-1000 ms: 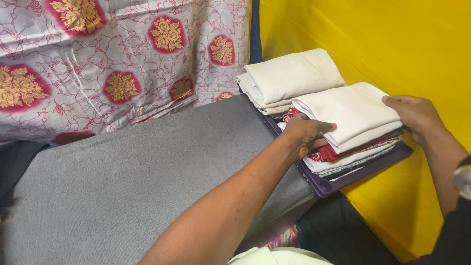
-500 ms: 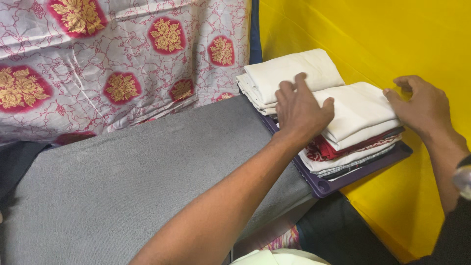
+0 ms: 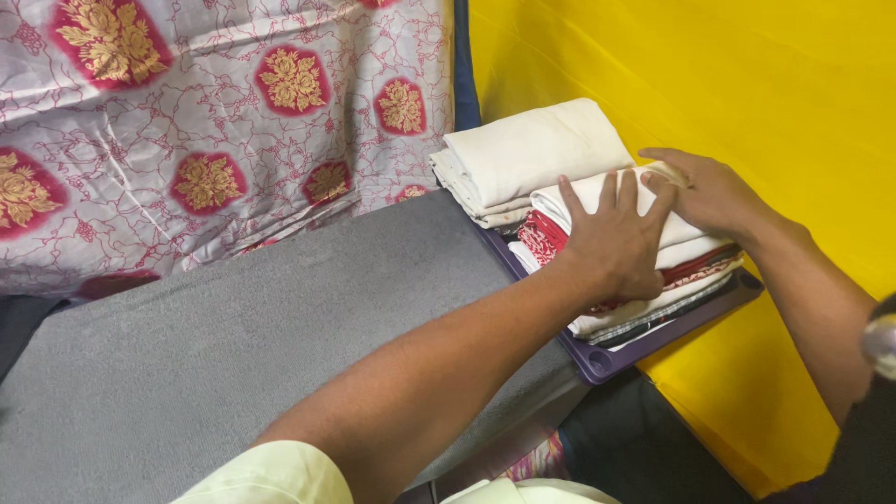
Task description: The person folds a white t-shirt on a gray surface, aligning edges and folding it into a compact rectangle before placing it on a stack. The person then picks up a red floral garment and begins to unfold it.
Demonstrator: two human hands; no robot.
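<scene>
1. The left hand (image 3: 616, 245) lies flat, fingers spread, pressing down on the nearer stack of folded cloths (image 3: 644, 266); it clasps nothing.
2. The right hand (image 3: 711, 194) rests open on the far right edge of the same stack, fingertips on the top white piece, steadying rather than gripping.
3. That stack sits on a purple tray (image 3: 644, 347) at the right end of the grey padded board (image 3: 261, 355), overhanging its right edge.
4. A 2nd stack of cream folded cloths (image 3: 532, 154) lies just beside it, toward the board's far right corner, touching the 1st.
5. Judging by how things lie, folding and stacking look largely done: both piles are squared, and the board's surface holds no loose piece.
6. The stacked cloths look like smooth woven cotton, white and cream with red-patterned and checked layers between; the board cover is matte and felt-like.
7. Behind hangs a glossy pink floral fabric (image 3: 205, 140); a yellow sheet (image 3: 747, 84) fills the right.
</scene>
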